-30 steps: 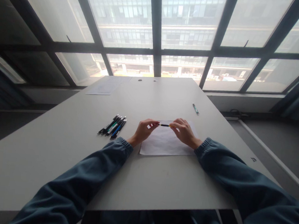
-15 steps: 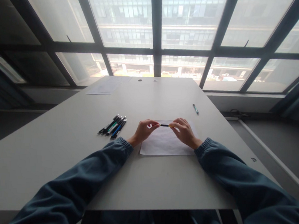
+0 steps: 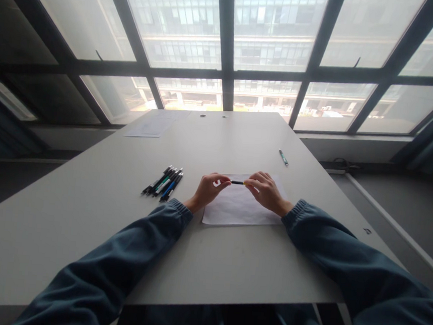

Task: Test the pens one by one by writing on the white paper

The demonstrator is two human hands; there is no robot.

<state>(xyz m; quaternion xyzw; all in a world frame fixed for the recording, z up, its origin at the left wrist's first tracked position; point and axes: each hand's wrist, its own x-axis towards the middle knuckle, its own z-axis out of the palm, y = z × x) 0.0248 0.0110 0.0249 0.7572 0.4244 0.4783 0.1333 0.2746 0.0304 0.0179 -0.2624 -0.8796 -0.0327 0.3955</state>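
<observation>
A black pen with a bit of yellow at its right end lies level between my two hands, over a white sheet of paper. The fingertips of my left hand pinch its left end. My right hand closes thumb and fingers on the right end. Both ends of the pen are partly hidden by the fingers. To the left of my left hand, several pens in black, green and blue lie bunched side by side on the table.
The white table reaches toward the windows. A single teal pen rests near its right edge. Other papers lie at the far left. A small dark mark shows near the right edge.
Almost nothing differs. Less yellow shows at my right fingertips than before; both hands stay in the same place, holding the pen.
</observation>
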